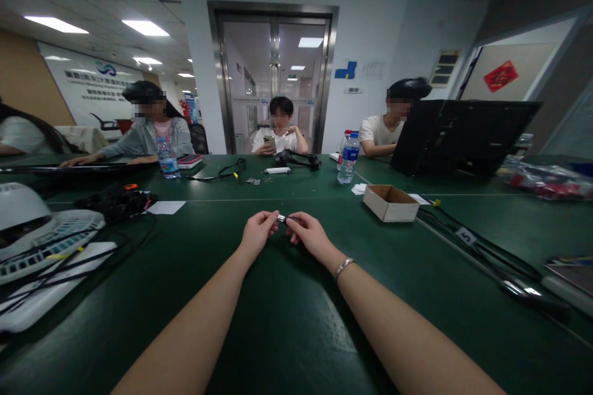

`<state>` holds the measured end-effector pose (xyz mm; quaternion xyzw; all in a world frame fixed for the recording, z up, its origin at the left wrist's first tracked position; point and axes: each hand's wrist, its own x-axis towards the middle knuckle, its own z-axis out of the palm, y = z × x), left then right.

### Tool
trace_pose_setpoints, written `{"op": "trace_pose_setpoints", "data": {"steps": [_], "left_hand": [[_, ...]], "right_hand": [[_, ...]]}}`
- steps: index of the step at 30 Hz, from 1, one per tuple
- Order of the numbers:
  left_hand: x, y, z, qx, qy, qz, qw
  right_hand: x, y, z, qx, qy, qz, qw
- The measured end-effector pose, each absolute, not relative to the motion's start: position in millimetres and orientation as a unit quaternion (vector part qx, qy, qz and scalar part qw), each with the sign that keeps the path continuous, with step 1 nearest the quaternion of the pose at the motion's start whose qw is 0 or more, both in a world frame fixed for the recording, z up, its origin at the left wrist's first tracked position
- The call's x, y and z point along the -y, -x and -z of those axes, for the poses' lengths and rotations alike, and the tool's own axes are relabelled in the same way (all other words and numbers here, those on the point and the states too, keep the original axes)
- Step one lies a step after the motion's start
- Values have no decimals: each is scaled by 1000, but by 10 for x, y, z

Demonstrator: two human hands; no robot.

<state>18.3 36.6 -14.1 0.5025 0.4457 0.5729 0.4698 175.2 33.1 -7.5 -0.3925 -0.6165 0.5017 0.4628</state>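
Over the green tabletop (278,296), my left hand (258,234) and my right hand (309,233) meet in front of me. Between them is a small silver-and-dark object (281,218), too small to name for certain; it could be a USB stick. My left thumb and forefinger pinch its shiny metal end. The darker end is pinched by my right thumb and forefinger, which partly cover it. A silver bracelet (343,268) circles my right wrist.
An open cardboard box (390,203) stands right of my hands, beside black cables (467,241). Bottles (348,158) and a monitor (463,136) are farther back. A white fan (46,241) and cables lie left. Several people sit across the table.
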Motion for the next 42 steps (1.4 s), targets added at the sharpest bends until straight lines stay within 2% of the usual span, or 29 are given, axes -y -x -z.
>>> {"op": "trace_pose_setpoints", "data": {"steps": [42], "left_hand": [[-372, -163, 162, -442, -547, -562, 435]], "right_hand": [[-352, -1744, 100, 619, 403, -492, 462]]}}
